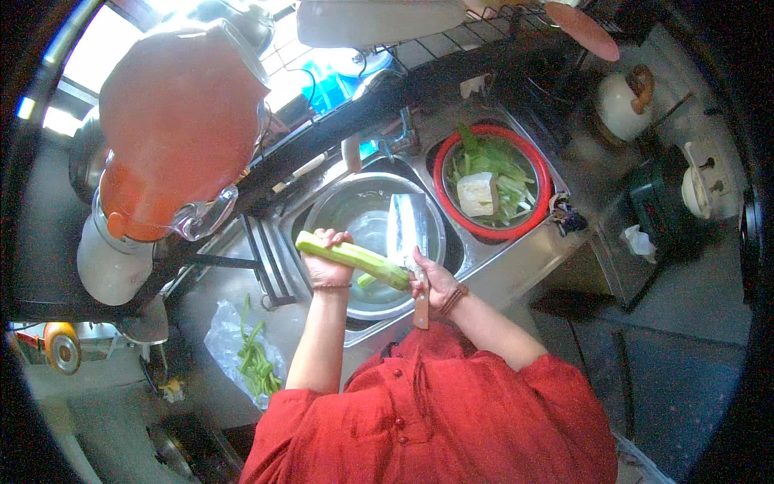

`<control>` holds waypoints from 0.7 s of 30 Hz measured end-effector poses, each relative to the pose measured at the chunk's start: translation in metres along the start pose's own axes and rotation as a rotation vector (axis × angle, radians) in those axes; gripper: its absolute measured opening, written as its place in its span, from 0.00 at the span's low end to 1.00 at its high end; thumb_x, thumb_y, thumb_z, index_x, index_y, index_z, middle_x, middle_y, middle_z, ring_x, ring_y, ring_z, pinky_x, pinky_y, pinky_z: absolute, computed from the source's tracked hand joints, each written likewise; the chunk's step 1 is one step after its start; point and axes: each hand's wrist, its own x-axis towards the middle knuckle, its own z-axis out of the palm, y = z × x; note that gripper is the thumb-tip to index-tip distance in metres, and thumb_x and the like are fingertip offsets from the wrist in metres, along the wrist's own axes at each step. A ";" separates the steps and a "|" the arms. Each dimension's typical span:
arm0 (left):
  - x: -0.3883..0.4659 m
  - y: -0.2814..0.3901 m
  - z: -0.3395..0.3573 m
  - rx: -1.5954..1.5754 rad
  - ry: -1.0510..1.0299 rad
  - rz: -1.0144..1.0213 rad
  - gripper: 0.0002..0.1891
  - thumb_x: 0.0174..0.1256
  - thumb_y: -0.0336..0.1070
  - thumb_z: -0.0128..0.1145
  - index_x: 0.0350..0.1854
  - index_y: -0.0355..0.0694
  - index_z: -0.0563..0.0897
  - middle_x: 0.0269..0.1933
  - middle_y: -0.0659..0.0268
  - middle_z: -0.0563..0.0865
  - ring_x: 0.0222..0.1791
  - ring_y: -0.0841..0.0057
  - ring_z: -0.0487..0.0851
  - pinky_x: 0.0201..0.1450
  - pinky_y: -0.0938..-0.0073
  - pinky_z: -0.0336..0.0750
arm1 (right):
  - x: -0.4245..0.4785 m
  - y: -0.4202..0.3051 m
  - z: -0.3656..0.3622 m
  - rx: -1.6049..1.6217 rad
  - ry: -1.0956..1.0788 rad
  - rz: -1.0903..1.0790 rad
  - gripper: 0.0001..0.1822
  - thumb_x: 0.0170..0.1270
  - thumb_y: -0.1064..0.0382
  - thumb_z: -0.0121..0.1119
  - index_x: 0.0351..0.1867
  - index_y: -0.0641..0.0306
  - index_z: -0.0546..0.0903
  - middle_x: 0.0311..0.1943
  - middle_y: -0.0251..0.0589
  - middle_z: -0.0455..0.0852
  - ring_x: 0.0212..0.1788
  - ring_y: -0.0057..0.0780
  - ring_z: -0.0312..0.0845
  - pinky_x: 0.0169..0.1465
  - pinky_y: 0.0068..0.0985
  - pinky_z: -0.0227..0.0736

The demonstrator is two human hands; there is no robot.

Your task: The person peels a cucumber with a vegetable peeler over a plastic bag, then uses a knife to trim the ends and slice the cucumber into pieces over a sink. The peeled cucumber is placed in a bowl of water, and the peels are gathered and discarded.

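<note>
My left hand grips the upper left end of a long pale green vegetable, which slants above a metal basin in the sink. My right hand holds a cleaver by its wooden handle, blade pointing away from me. The fingers of this hand also reach the vegetable's lower right end; whether they grip it is unclear. Inside the basin, partly hidden by the vegetable, lies another green piece. Beside the basin, a red-rimmed bowl holds cut greens and a pale block.
Green pods lie on a plastic bag on the left counter. A dark metal rack stands left of the basin. The faucet is behind it. A large jug-like vessel looms at upper left.
</note>
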 end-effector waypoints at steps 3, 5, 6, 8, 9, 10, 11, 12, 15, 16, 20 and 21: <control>-0.008 0.006 0.000 0.045 -0.101 0.023 0.12 0.56 0.45 0.46 0.22 0.42 0.71 0.18 0.69 0.70 0.26 0.74 0.70 0.48 0.66 0.66 | 0.004 -0.003 -0.005 0.015 -0.017 0.056 0.21 0.55 0.40 0.54 0.36 0.54 0.72 0.21 0.30 0.72 0.13 0.15 0.62 0.20 0.17 0.64; -0.009 0.010 -0.002 0.043 -0.188 0.025 0.12 0.56 0.44 0.47 0.22 0.42 0.71 0.18 0.69 0.70 0.26 0.74 0.70 0.49 0.65 0.66 | 0.004 0.001 -0.004 -0.022 -0.031 0.052 0.22 0.54 0.41 0.55 0.37 0.56 0.71 0.22 0.30 0.72 0.14 0.15 0.61 0.20 0.17 0.65; -0.009 0.008 0.001 0.046 -0.238 0.014 0.12 0.58 0.44 0.46 0.22 0.42 0.72 0.19 0.69 0.71 0.27 0.74 0.70 0.52 0.64 0.65 | 0.002 0.002 -0.002 -0.030 -0.038 0.067 0.23 0.54 0.42 0.57 0.39 0.58 0.71 0.22 0.30 0.70 0.14 0.15 0.61 0.20 0.17 0.65; -0.013 0.007 0.006 0.077 -0.276 -0.003 0.12 0.59 0.44 0.45 0.22 0.42 0.73 0.19 0.68 0.72 0.27 0.74 0.70 0.54 0.65 0.63 | 0.006 0.008 -0.001 0.019 -0.077 0.068 0.22 0.54 0.44 0.57 0.38 0.59 0.71 0.21 0.29 0.68 0.14 0.15 0.61 0.19 0.17 0.65; -0.016 0.005 0.012 0.093 -0.296 -0.011 0.12 0.60 0.43 0.45 0.23 0.42 0.73 0.19 0.68 0.72 0.28 0.74 0.70 0.55 0.65 0.62 | 0.009 0.010 -0.003 0.042 -0.098 0.067 0.22 0.54 0.44 0.58 0.37 0.60 0.71 0.21 0.29 0.67 0.14 0.15 0.61 0.19 0.17 0.65; -0.019 0.005 0.015 0.111 -0.371 -0.046 0.12 0.60 0.42 0.44 0.23 0.42 0.74 0.22 0.66 0.74 0.33 0.73 0.71 0.58 0.66 0.59 | 0.014 0.010 -0.006 0.105 -0.091 0.044 0.19 0.55 0.47 0.58 0.36 0.60 0.71 0.21 0.29 0.69 0.14 0.16 0.62 0.19 0.18 0.66; -0.026 0.003 0.021 0.181 -0.262 -0.072 0.11 0.59 0.41 0.45 0.21 0.42 0.73 0.24 0.65 0.76 0.38 0.71 0.72 0.59 0.64 0.58 | 0.016 0.007 -0.010 0.098 -0.082 0.011 0.17 0.56 0.49 0.57 0.35 0.60 0.71 0.21 0.29 0.69 0.14 0.16 0.62 0.19 0.18 0.66; -0.036 0.002 0.029 0.252 -0.152 -0.093 0.10 0.58 0.39 0.47 0.20 0.42 0.71 0.26 0.64 0.77 0.43 0.70 0.72 0.61 0.61 0.56 | 0.018 0.000 -0.009 0.089 -0.077 -0.019 0.16 0.57 0.50 0.57 0.34 0.60 0.72 0.21 0.29 0.70 0.14 0.16 0.62 0.19 0.17 0.66; -0.053 0.009 0.024 0.324 0.097 -0.359 0.21 0.55 0.40 0.50 0.50 0.35 0.71 0.56 0.48 0.69 0.57 0.55 0.67 0.59 0.51 0.59 | 0.017 -0.018 -0.003 0.002 -0.029 -0.128 0.13 0.59 0.54 0.55 0.33 0.63 0.75 0.23 0.29 0.75 0.15 0.13 0.64 0.20 0.11 0.65; -0.056 0.009 0.028 0.379 0.063 -0.545 0.26 0.56 0.41 0.49 0.56 0.35 0.65 0.58 0.47 0.66 0.58 0.54 0.65 0.58 0.51 0.61 | 0.018 -0.024 -0.002 0.011 -0.062 -0.148 0.13 0.59 0.56 0.55 0.35 0.65 0.76 0.26 0.32 0.78 0.15 0.13 0.64 0.20 0.11 0.65; -0.058 0.005 0.023 0.526 0.119 -0.971 0.31 0.59 0.45 0.49 0.62 0.35 0.57 0.58 0.41 0.65 0.57 0.55 0.68 0.54 0.58 0.69 | 0.022 -0.039 0.000 -0.059 -0.149 -0.188 0.13 0.59 0.61 0.53 0.39 0.70 0.77 0.32 0.37 0.82 0.19 0.12 0.67 0.20 0.10 0.65; -0.054 0.001 0.034 0.691 -0.021 -0.993 0.30 0.59 0.43 0.51 0.61 0.35 0.59 0.53 0.44 0.71 0.49 0.62 0.76 0.51 0.66 0.72 | 0.018 -0.042 0.005 -0.099 -0.157 -0.197 0.13 0.59 0.61 0.53 0.39 0.70 0.78 0.32 0.37 0.82 0.19 0.12 0.67 0.20 0.10 0.64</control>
